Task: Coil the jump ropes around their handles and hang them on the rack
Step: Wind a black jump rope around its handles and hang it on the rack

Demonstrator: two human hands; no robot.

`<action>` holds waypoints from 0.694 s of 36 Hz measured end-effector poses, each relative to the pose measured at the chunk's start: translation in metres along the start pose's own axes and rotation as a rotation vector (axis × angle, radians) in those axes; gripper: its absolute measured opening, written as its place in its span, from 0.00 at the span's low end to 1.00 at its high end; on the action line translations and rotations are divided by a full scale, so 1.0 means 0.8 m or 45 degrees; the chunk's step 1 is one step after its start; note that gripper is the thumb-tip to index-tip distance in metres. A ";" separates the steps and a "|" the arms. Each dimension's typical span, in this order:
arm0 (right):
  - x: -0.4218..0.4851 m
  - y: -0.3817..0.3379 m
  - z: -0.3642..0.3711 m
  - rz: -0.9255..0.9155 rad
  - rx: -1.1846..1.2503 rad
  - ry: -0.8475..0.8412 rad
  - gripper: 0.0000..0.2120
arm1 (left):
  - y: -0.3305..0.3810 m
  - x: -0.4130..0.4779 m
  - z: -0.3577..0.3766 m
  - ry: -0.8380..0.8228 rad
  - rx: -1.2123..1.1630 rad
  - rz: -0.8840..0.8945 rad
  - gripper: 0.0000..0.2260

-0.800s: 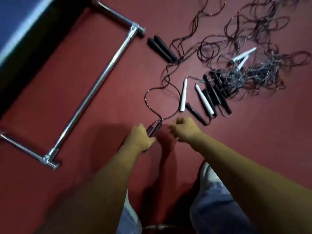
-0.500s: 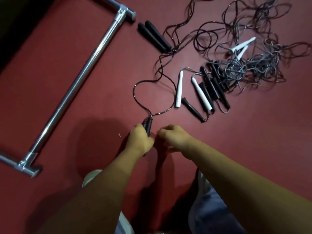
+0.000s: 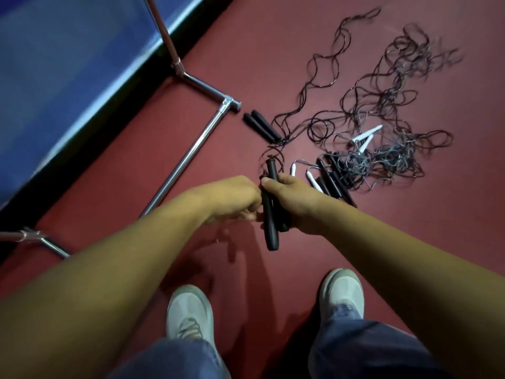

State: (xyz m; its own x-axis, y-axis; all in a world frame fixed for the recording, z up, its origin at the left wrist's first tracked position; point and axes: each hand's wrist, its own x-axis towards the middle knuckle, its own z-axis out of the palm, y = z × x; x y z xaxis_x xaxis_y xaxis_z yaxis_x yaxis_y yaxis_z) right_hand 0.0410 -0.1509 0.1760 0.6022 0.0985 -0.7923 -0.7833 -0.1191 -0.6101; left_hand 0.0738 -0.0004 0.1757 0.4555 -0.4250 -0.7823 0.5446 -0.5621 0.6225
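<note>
While you stand over the red floor (image 3: 136,187):
Right hand (image 3: 296,199): clamped around two black handles (image 3: 270,214), held together off the floor.
Left hand (image 3: 232,198): curled beside the handles; whether it grips anything, you cannot tell.
Ropes (image 3: 382,132): tangled ahead, right.
Rack (image 3: 188,157): chrome base, left.

Looks like a gym/sports hall. Red rubbery floor (image 3: 410,242) w/ jump ropes (image 3: 382,149) strewn on it, chrome rack (image 3: 188,154) at left, blue mat (image 3: 68,64) by floor's edge.
</note>
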 end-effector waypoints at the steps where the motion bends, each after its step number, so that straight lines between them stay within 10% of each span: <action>1: -0.013 -0.008 -0.002 -0.009 -0.005 -0.048 0.10 | 0.007 -0.009 -0.005 0.114 0.279 0.024 0.03; 5: -0.065 -0.040 -0.010 -0.028 0.071 -0.211 0.12 | 0.027 -0.040 -0.010 0.653 0.567 0.287 0.16; 9: -0.125 -0.076 -0.012 -0.128 0.084 -0.402 0.12 | 0.056 -0.073 -0.014 0.384 0.331 0.568 0.43; 18: -0.218 -0.115 -0.040 -0.216 -0.200 -0.268 0.13 | 0.104 -0.141 0.008 0.415 0.191 0.766 0.08; 22: -0.225 -0.103 -0.043 -0.491 -1.201 0.250 0.08 | 0.102 -0.150 0.018 0.444 0.251 0.726 0.13; 25: -0.219 -0.094 -0.045 -0.568 -1.174 0.364 0.06 | 0.107 -0.156 0.022 0.460 0.347 0.727 0.13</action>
State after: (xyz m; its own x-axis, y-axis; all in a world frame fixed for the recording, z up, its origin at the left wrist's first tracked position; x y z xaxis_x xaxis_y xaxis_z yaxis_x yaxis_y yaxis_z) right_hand -0.0001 -0.1950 0.3604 0.9136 0.0966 -0.3949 -0.1350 -0.8441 -0.5188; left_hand 0.0512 -0.0081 0.3258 0.8459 -0.4704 -0.2514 -0.0203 -0.4994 0.8661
